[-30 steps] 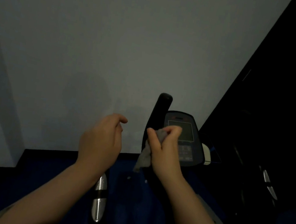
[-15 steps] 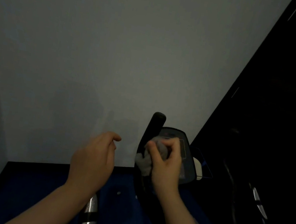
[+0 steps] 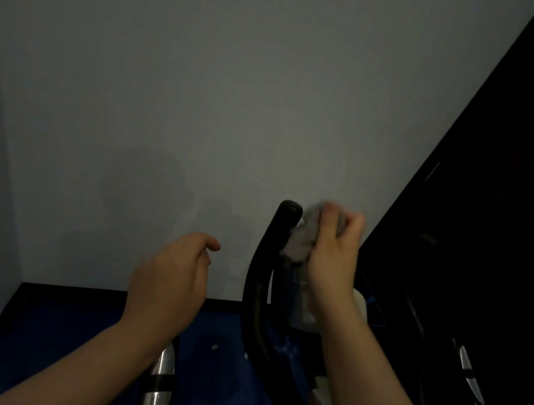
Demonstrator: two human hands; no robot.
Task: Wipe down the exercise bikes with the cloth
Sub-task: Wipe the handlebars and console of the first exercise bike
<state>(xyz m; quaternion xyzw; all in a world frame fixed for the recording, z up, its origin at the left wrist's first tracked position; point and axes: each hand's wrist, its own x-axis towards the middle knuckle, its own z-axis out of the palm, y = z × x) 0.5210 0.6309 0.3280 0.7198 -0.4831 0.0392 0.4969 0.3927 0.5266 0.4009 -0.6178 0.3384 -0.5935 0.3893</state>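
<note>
The right hand (image 3: pixel 331 264) bunches the crumpled grey cloth (image 3: pixel 305 239) in its grip beside the curved black handlebar (image 3: pixel 262 281) — wrap it round, press firmly. Left hand (image 3: pixel 166 288) hovers loosely curled, holding nothing — could steady the bar.

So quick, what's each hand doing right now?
Left hand: loosely curled, holding nothing.
Right hand: closed on the grey cloth, beside the black handlebar.

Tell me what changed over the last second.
The right hand, gripping the grey cloth, moved up and to the right, level with the tip of the black handlebar, now hiding the bike's console. The left hand stayed empty, fingers loosely curled.
</note>
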